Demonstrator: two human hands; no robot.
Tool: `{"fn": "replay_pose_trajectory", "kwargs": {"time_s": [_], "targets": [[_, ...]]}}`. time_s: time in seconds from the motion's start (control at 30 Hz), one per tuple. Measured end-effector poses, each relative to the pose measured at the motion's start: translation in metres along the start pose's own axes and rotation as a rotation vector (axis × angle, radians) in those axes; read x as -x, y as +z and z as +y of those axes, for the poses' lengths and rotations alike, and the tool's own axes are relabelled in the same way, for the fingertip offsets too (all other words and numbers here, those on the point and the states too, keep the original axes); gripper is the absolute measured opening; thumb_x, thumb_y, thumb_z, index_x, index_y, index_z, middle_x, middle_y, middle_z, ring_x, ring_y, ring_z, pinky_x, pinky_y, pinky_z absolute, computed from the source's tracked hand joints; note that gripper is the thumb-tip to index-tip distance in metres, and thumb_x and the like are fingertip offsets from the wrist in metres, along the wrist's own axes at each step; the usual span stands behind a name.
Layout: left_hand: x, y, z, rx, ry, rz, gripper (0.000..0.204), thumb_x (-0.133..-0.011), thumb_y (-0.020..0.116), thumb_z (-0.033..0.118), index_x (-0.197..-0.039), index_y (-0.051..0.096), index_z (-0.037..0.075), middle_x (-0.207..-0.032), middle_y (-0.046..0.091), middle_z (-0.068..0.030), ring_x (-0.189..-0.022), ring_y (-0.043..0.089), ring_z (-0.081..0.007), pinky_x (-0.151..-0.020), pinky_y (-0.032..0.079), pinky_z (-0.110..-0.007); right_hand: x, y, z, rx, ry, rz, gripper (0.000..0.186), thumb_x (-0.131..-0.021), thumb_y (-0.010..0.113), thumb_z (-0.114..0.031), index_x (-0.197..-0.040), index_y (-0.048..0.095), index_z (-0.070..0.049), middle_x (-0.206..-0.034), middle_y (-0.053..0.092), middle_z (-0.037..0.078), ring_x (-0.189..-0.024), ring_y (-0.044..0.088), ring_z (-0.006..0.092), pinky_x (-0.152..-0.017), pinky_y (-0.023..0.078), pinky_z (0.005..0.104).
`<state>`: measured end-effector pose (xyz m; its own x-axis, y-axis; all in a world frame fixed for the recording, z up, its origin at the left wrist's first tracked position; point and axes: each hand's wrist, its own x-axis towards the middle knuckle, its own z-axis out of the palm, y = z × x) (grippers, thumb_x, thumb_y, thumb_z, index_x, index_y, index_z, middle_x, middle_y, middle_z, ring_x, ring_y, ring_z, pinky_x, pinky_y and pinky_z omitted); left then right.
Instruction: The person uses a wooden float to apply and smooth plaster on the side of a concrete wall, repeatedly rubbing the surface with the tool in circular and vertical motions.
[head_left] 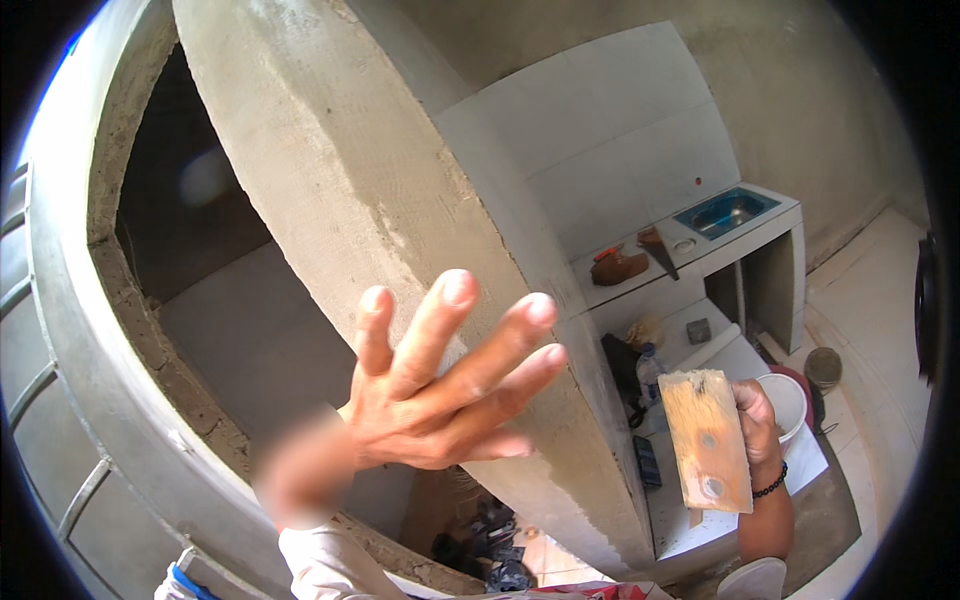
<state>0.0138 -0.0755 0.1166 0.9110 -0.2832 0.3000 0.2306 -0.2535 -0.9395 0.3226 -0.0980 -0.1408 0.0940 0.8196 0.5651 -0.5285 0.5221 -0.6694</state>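
Note:
My left hand [430, 390] is raised in front of a plastered grey wall edge [330, 130], fingers spread wide, holding nothing. Whether any fingertip touches the plaster, I cannot tell. At the right, my right hand [760, 415] is closed round the back of a wooden float [704, 440]. The float's flat face shows worn, yellowish wood with two round grey spots and a ragged top end. Its handle is hidden behind the board. A dark beaded bracelet [771, 483] circles my right wrist.
Left of the wall edge is a dark opening [200, 240], with a metal gate [50, 420] beyond. To the right, a tiled counter [640, 270] carries a blue-lined sink [728, 212] and a handsaw [657, 252]. A white bucket [785, 400] and a water bottle [650, 370] stand lower down.

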Motion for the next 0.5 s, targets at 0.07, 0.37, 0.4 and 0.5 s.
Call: {"fn": "replay_pose_trajectory", "kwargs": {"time_s": [0.07, 0.37, 0.4, 0.5], "targets": [[0.012, -0.003, -0.005, 0.009, -0.048, 0.077, 0.063, -0.1, 0.034, 0.068, -0.119, 0.076, 0.024, -0.148, 0.055, -0.0134, -0.149, 0.028, -0.0438, -0.126, 0.004, -0.058, -0.011, 0.016, -0.022, 0.125, -0.085, -0.053, 0.031, -0.087, 0.066, -0.013, -0.111, 0.071, 0.006, -0.098, 0.073, 0.008, -0.083, 0.067, 0.0125, -0.076, 0.051, 0.0235], [0.061, -0.006, -0.016, 0.051, -0.266, 0.193, 0.058, -0.098, 0.048, 0.061, -0.128, 0.071, 0.016, -0.147, 0.053, -0.0205, -0.146, 0.034, -0.0472, -0.124, 0.011, -0.059, -0.093, 0.119, -0.151, 0.854, -0.764, -0.359, 0.033, -0.092, 0.069, -0.021, -0.117, 0.072, 0.001, -0.107, 0.07, 0.015, -0.098, 0.064, 0.0232, -0.088, 0.05, 0.0343], [0.065, -0.003, -0.016, 0.066, -0.275, 0.207, 0.057, -0.098, 0.048, 0.06, -0.127, 0.071, 0.016, -0.147, 0.053, -0.0208, -0.145, 0.034, -0.0475, -0.124, 0.011, -0.059, -0.102, 0.13, -0.161, 0.921, -0.805, -0.381, 0.032, -0.092, 0.068, -0.017, -0.119, 0.072, 0.0, -0.107, 0.07, 0.014, -0.097, 0.064, 0.0228, -0.087, 0.05, 0.0337], [0.067, -0.003, -0.015, 0.112, -0.322, 0.211, 0.055, -0.098, 0.051, 0.058, -0.125, 0.072, 0.016, -0.147, 0.053, -0.0208, -0.145, 0.035, -0.0479, -0.123, 0.01, -0.06, -0.119, 0.162, -0.185, 1.198, -0.905, -0.396, 0.033, -0.088, 0.068, -0.006, -0.121, 0.073, -0.005, -0.105, 0.068, 0.014, -0.093, 0.063, 0.0248, -0.083, 0.05, 0.034]]}}
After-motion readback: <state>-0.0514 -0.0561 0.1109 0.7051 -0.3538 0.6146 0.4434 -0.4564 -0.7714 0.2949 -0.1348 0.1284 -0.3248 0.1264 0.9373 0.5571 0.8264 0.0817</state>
